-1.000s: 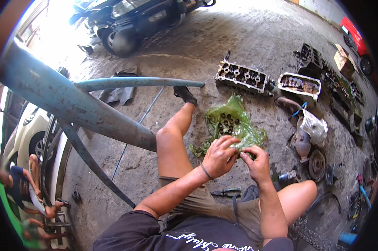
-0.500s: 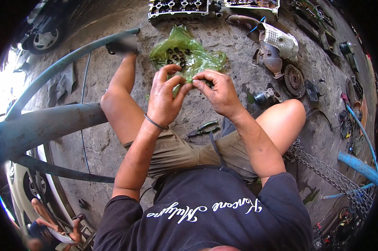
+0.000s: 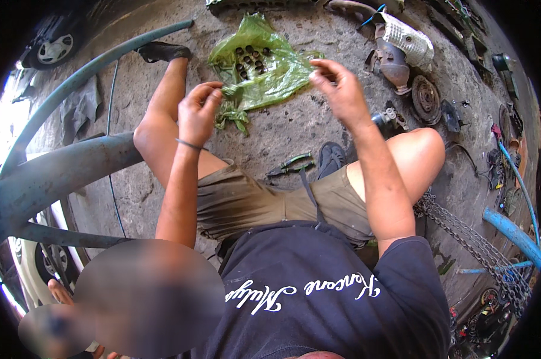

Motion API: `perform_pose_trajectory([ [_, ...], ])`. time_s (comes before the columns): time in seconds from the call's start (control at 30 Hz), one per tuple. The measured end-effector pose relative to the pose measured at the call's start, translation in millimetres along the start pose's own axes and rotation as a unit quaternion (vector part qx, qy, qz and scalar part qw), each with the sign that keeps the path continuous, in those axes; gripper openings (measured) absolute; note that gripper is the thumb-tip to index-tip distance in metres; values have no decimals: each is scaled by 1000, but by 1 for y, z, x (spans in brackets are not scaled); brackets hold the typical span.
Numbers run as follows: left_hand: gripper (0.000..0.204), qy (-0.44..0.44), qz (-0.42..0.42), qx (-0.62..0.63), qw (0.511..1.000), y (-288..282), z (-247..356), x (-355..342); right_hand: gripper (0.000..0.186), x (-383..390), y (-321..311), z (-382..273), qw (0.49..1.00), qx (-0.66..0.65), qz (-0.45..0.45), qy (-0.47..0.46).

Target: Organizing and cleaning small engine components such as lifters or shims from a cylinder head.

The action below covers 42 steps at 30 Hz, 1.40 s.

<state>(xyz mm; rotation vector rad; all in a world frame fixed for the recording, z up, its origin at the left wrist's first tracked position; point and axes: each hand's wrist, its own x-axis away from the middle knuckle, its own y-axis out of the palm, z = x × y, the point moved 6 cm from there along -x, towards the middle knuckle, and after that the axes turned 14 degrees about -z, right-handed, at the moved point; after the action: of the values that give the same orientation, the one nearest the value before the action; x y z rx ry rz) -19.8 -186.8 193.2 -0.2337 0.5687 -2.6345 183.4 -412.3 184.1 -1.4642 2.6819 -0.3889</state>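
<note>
A green plastic bag [image 3: 282,81] lies spread on the rough floor in front of me. Several small dark cylindrical metal parts [image 3: 250,60] sit in its middle, seen on or through the thin film. My left hand [image 3: 198,113] pinches the bag's near left edge between thumb and fingers. At the right corner, my right hand [image 3: 342,96] holds the film in a pinch, its fingertips partly blurred. The plastic is stretched between both hands, and a crumpled end of it hangs below the left fingers.
Pliers with green handles [image 3: 294,165] lie between my legs. A blue metal frame [image 3: 67,173] stands at left. On the right are a rusty exhaust part [image 3: 393,66], a round disc [image 3: 426,99] and a chain [image 3: 462,236]. An engine part [image 3: 252,5] sits at the far edge.
My hands have moved apart from their meeting point over the bag, drawing its near edge out wide. The view has shifted a little, and a blurred patch now covers the lower left.
</note>
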Motion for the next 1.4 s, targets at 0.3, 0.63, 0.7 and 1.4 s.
perform_pose_trajectory([
  [0.3,35,-387,-33,-248,887,-28,-253,-36,18,5,-29,-3,995,-83,55,22],
  [0.63,56,-413,-294,-430,747,24,-323,-40,18,68,-109,-40,972,-156,177,-23],
  [0.7,63,-463,-185,-402,768,-69,-354,-25,16,94,-145,-75,947,-171,244,-119],
  [1.4,42,-232,-113,-395,882,-23,-268,-34,27,361,-143,303,733,183,359,548],
])
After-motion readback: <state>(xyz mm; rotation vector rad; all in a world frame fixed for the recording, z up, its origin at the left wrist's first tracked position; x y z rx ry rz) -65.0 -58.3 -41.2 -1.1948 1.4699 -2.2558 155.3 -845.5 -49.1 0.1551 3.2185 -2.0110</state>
